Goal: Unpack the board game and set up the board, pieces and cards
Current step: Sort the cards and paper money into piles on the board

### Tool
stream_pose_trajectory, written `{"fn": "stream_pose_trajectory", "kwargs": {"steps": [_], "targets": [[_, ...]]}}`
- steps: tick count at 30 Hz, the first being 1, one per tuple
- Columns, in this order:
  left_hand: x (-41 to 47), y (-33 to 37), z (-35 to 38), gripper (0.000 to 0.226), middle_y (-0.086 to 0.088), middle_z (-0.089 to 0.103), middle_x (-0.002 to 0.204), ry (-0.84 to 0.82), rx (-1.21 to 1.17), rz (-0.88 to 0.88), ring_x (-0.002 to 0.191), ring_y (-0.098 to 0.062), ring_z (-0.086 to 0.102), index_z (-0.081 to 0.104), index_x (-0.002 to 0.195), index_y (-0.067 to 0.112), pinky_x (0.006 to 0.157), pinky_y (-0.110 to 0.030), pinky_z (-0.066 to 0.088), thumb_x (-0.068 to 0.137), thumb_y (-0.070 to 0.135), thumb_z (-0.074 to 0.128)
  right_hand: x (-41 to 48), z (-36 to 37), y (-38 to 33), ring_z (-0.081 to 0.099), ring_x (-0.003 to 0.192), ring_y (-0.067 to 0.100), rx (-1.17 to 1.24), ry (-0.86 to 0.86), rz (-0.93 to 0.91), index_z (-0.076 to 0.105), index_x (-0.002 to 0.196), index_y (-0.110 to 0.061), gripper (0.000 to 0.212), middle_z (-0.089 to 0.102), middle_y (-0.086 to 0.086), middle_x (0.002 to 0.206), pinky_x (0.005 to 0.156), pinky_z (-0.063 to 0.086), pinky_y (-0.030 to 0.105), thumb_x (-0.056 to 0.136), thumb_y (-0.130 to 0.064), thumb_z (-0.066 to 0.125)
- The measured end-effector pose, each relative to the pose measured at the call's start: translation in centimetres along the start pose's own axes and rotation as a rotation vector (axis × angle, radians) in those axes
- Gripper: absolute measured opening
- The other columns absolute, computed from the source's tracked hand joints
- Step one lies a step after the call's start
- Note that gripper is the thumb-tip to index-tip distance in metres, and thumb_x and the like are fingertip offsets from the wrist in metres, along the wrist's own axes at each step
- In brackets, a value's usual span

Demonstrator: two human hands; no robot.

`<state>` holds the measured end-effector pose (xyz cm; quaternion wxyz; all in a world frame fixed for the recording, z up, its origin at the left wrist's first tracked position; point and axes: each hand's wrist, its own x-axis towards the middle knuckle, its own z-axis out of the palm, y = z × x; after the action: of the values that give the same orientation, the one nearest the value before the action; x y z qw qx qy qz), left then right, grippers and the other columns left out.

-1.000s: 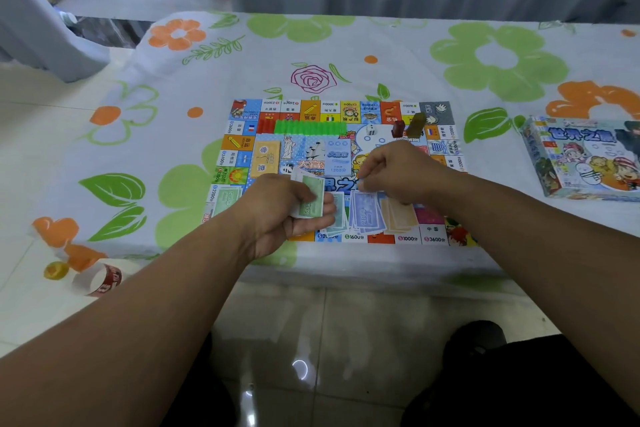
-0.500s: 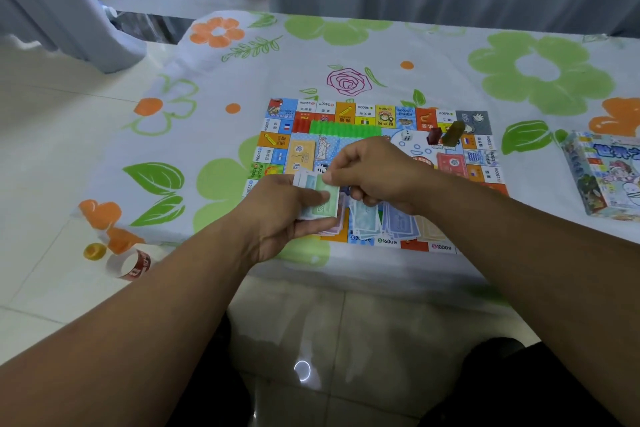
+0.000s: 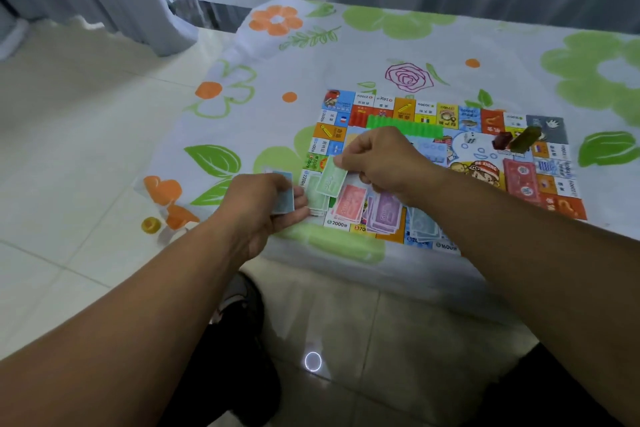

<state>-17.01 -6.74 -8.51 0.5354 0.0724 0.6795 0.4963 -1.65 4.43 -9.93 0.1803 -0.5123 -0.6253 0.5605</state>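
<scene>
Board (image 3: 426, 111), a thin printed sheet of bright squares, is laid flat on a flowered cloth (image 3: 381, 45). Over the board's near left corner a green note (image 3: 330, 178) is pinched by one short edge between thumb and fingertips of the right hand (image 3: 381, 159). Just off that corner a small stack (image 3: 283, 196) of notes, a blue one uppermost, is clasped in the curled fingers of the left hand (image 3: 263, 204).

Along the board's near edge the sorted money is fanned by colour: green pile (image 3: 317, 199), pink pile (image 3: 349, 201), purple pile (image 3: 384, 211), blue pile (image 3: 422, 225). The notes are judged feather-light, limp and slick, apt to slide or to cling in pairs. A pinch at an edge or corner, one sheet peeled at a time, is thought the safest hold.

Toward the board's far edge a ridged green strip (image 3: 405, 122) of plastic is set beside a red strip (image 3: 358, 114). Near the far right corner two small blocky pieces are seen, a dark red piece (image 3: 502, 140) and an olive piece (image 3: 526, 139). They look hard and easily tipped, and are best taken by the sides.
</scene>
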Motion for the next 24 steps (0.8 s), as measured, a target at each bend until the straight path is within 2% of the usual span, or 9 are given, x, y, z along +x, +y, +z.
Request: {"fn": "stream_pose_trajectory", "kwargs": {"steps": [2, 5, 7, 9, 14, 17, 19, 21, 24], "targets": [[0.3, 0.1, -0.7, 0.008, -0.022, 0.069, 0.097, 0.028, -0.011, 0.008, 0.086, -0.030, 0.074, 0.056, 0.095, -0.002, 0.069, -0.040, 0.064, 0.095, 0.000, 0.048, 0.2, 0.8, 0.1, 0.047, 0.036, -0.004, -0.031, -0.005, -0.023, 0.066, 0.093, 0.010, 0.024, 0.054, 0.002, 0.062, 0.037, 0.036, 0.012, 0.087, -0.010, 0.078], [0.5, 0.2, -1.3, 0.010, -0.022, 0.069, 0.099, 0.044, -0.028, 0.009, 0.089, -0.031, 0.074, 0.056, 0.099, 0.000, 0.068, -0.039, 0.064, 0.095, 0.000, 0.046, 0.4, 1.8, 0.3, 0.054, 0.047, -0.010, -0.106, -0.027, -0.055, 0.066, 0.095, 0.013, 0.026, 0.061, -0.001, 0.072, 0.046, 0.041, 0.012, 0.088, -0.009, 0.077], [0.6, 0.3, -1.5, 0.012, -0.024, 0.068, 0.104, 0.036, -0.032, -0.001, 0.094, -0.034, 0.073, 0.056, 0.101, 0.001, 0.069, -0.040, 0.064, 0.094, 0.000, 0.045, 0.5, 2.3, 0.3, 0.055, 0.053, -0.008, -0.142, -0.038, -0.057, 0.068, 0.094, 0.011, 0.026, 0.064, -0.002, 0.075, 0.049, 0.042, 0.014, 0.087, -0.011, 0.077], [0.5, 0.4, -1.4, 0.014, -0.025, 0.068, 0.107, 0.010, -0.037, -0.016, 0.095, -0.034, 0.073, 0.055, 0.103, 0.000, 0.071, -0.041, 0.064, 0.094, 0.001, 0.044, 0.6, 2.6, 0.2, 0.054, 0.051, -0.005, -0.156, -0.038, -0.045, 0.069, 0.094, 0.008, 0.025, 0.063, -0.003, 0.074, 0.045, 0.040, 0.014, 0.087, -0.014, 0.078], [0.1, 0.6, -1.1, 0.031, -0.024, 0.071, 0.104, -0.084, -0.076, -0.056, 0.089, -0.032, 0.074, 0.055, 0.117, -0.005, 0.067, -0.040, 0.063, 0.091, 0.001, 0.040, 0.6, 2.5, -0.1, 0.050, 0.061, 0.006, -0.121, -0.007, -0.036, 0.070, 0.098, -0.001, 0.020, 0.061, -0.001, 0.080, 0.049, 0.036, 0.019, 0.085, -0.012, 0.079], [-0.3, 0.6, -0.5, 0.030, -0.024, 0.070, 0.100, -0.146, -0.093, -0.056, 0.085, -0.032, 0.073, 0.057, 0.114, -0.008, 0.066, -0.039, 0.063, 0.091, -0.002, 0.038, 0.3, 2.0, -0.4, 0.046, 0.049, 0.001, -0.095, -0.013, -0.052, 0.071, 0.095, 0.000, 0.016, 0.057, 0.000, 0.073, 0.042, 0.035, 0.017, 0.086, -0.012, 0.078], [-0.5, 0.5, 0.1, 0.029, -0.023, 0.071, 0.096, -0.182, -0.078, -0.050, 0.082, -0.031, 0.074, 0.058, 0.113, -0.011, 0.066, -0.039, 0.063, 0.092, -0.006, 0.038, -0.1, 1.5, -0.5, 0.038, 0.038, 0.005, -0.037, -0.049, -0.042, 0.070, 0.095, 0.001, 0.017, 0.060, 0.009, 0.074, 0.038, 0.030, 0.019, 0.089, -0.014, 0.075], [-0.7, 0.4, 0.8, 0.030, -0.024, 0.070, 0.100, -0.220, -0.051, -0.041, 0.082, -0.031, 0.074, 0.057, 0.116, -0.011, 0.067, -0.039, 0.063, 0.092, -0.010, 0.039, -0.5, 1.0, -0.6, 0.032, 0.040, 0.011, 0.020, -0.103, -0.022, 0.068, 0.097, 0.001, 0.022, 0.065, 0.013, 0.079, 0.042, 0.026, 0.022, 0.093, -0.020, 0.072], [-0.9, 0.1, 1.7, 0.032, -0.026, 0.070, 0.109, -0.261, -0.026, -0.017, 0.085, -0.032, 0.073, 0.058, 0.120, -0.009, 0.067, -0.038, 0.063, 0.092, -0.015, 0.043, -1.3, 0.1, -0.6, 0.029, 0.045, 0.013, 0.056, -0.146, -0.007, 0.067, 0.098, 0.001, 0.026, 0.068, 0.010, 0.079, 0.043, 0.024, 0.023, 0.093, -0.024, 0.071]]}}
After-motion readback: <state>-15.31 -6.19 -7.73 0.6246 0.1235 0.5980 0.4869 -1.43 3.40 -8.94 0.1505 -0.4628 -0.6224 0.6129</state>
